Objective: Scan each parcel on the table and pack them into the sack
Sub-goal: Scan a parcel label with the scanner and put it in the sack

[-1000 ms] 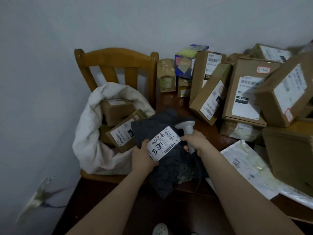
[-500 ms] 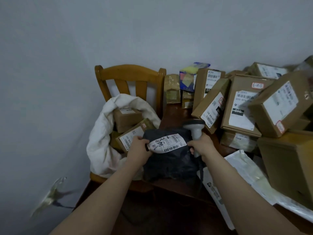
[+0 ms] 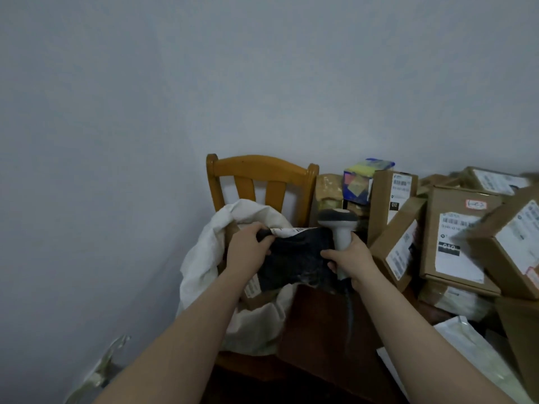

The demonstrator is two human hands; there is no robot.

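Gripping with left hand (image 3: 246, 253) the dark parcel (image 3: 294, 258) by its labelled top edge, at the mouth of the white sack (image 3: 204, 258) below that hand. Clutching scanner (image 3: 339, 225) handle in right hand (image 3: 350, 259), against parcel's right edge. Stacked cardboard boxes (image 3: 455, 228) right of it.

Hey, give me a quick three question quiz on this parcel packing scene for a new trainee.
1. True or false: the right hand grips the scanner.
2. The left hand grips: A) a tape roll, B) the dark parcel, C) a marker pen.
3. Name the furniture standing right behind the white sack.
Key: 1 true; 2 B; 3 the wooden chair.
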